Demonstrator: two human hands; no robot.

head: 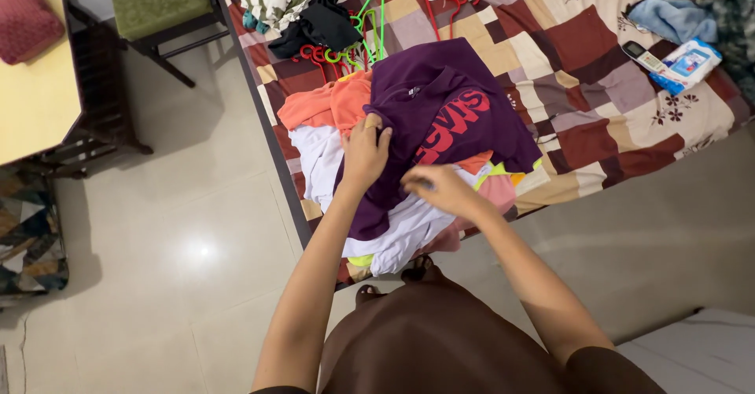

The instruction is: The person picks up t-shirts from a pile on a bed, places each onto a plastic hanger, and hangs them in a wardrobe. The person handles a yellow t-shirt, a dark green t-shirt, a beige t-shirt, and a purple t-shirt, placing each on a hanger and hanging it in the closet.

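My left hand (364, 152) has its grip closed on a fold of the purple shirt (448, 115); my right hand (444, 189), at four o'clock from it, looks to pinch the shirt's lower edge, though it is blurred and I cannot be sure. The shirt lies atop the clothes pile (354, 182) on the bed (598, 56). I judge I'm lifting it clear; next calls for both grips firm. Hangers (370, 24) lie at twelve o'clock, a remote (643, 57) at two
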